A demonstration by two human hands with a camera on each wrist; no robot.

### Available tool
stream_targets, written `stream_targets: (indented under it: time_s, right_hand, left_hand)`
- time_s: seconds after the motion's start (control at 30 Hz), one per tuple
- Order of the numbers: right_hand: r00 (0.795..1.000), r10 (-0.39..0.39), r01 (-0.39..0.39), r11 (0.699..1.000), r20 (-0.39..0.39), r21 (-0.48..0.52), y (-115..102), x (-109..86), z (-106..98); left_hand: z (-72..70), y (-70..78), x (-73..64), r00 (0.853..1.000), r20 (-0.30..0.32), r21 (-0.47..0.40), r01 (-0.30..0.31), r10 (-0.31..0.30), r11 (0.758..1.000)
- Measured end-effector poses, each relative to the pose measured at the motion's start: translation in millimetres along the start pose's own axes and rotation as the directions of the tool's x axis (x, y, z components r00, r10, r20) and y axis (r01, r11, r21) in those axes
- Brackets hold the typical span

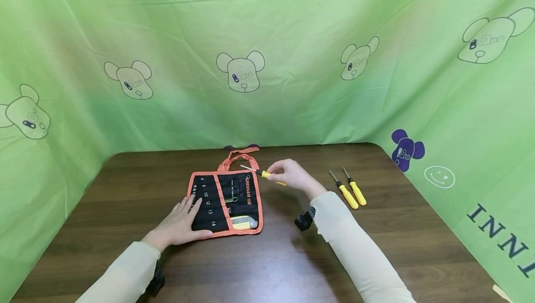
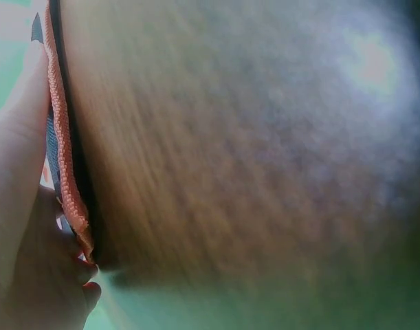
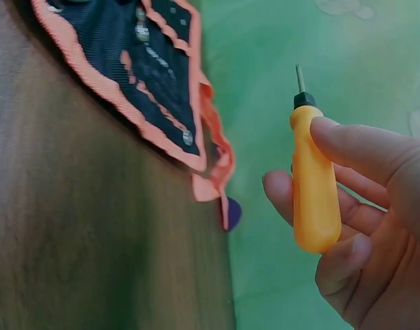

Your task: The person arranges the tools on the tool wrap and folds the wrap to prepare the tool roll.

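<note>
A black tool pouch [image 1: 209,217] with orange trim and printed numbers lies flat on the table. My left hand [image 1: 179,224] rests on its lower left part with the fingers spread; in the left wrist view its thumb lies along the pouch's orange edge [image 2: 64,151]. My right hand [image 1: 292,175] pinches a yellow-handled screwdriver [image 3: 316,185] by the handle, just off the pouch's upper right corner, its shaft pointing left over the pouch. A utility knife [image 1: 244,222] sits in the pouch's lower right pocket.
Two more yellow screwdrivers [image 1: 348,196] lie side by side to the right, near my right forearm. Orange straps [image 1: 238,155] stretch from the pouch's top toward the back edge. A green printed cloth [image 1: 292,108] hangs behind the brown wooden table [image 1: 125,201].
</note>
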State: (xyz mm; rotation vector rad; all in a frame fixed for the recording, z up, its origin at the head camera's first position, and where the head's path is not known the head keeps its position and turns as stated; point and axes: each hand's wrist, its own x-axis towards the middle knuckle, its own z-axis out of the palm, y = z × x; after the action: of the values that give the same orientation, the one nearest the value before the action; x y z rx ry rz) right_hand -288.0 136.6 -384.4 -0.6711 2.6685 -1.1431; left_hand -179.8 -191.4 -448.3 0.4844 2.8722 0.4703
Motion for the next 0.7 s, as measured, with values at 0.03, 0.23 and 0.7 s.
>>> stream_targets:
  time_s: [0.03, 0.23, 0.7]
  right_hand:
    - [1.000, 0.007, -0.007, 1.000, 0.002, -0.016, -1, 1.6, 3]
    - [0.998, 0.058, -0.056, 0.995, 0.026, -0.080, -8, 8.6, 18]
    - [0.995, -0.048, 0.069, 0.961, 0.084, -0.269, -13, 19.9, 39]
  left_hand:
    - [-0.1, -0.1, 0.1, 1.000, -0.001, -0.001, -0.001, 0.001, 1.000]
    - [-0.3, -0.9, 1.1, 1.000, 0.000, 0.002, -0.003, 0.003, 1.000]
    - [-0.3, -1.2, 0.6, 1.000, -0.001, 0.003, -0.009, 0.009, 1.000]
